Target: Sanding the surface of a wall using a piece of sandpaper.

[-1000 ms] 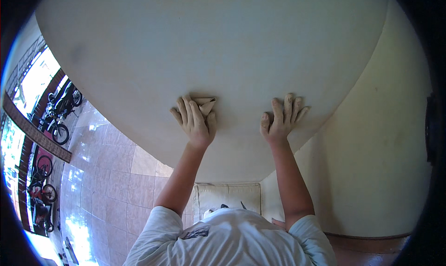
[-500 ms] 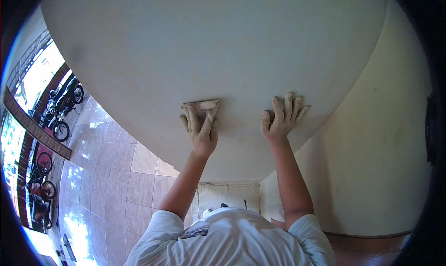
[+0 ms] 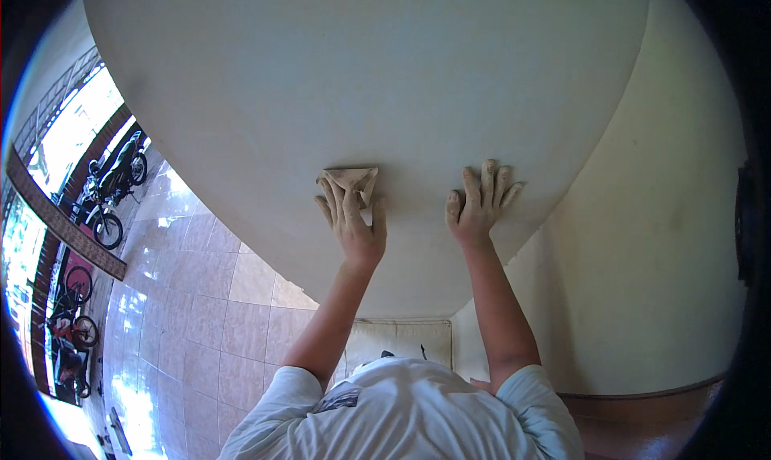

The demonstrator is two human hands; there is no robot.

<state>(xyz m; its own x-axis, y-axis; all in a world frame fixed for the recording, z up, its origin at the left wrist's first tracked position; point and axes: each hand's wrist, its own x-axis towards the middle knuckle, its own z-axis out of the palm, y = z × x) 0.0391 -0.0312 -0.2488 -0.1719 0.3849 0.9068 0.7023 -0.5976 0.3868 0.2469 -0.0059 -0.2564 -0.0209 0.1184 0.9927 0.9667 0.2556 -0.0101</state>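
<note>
A pale, smooth wall panel [image 3: 377, 82] fills the upper middle of the head view. Against it, my left hand [image 3: 359, 231] presses a folded, dusty beige sheet of sandpaper [image 3: 354, 175]. The fingers lie over the sheet, and its upper edge and right corner show beyond them. To the right, my right hand [image 3: 477, 211] rests flat on the same panel with its fingers spread and nothing held. Whitish dust coats the fingers of both hands.
On the right, a cream side wall [image 3: 642, 259] meets the panel. A pale padded-looking block [image 3: 401, 339] is below the panel, close to my body. Glossy tiled floor [image 3: 209, 315] spreads out at left, where a motorcycle [image 3: 112, 187] and other two-wheelers stand beyond a post [image 3: 64, 219].
My left hand and the sandpaper have shifted slightly on the panel, and the hand's angle has turned a little. My right hand stays flat, in nearly the same place.
</note>
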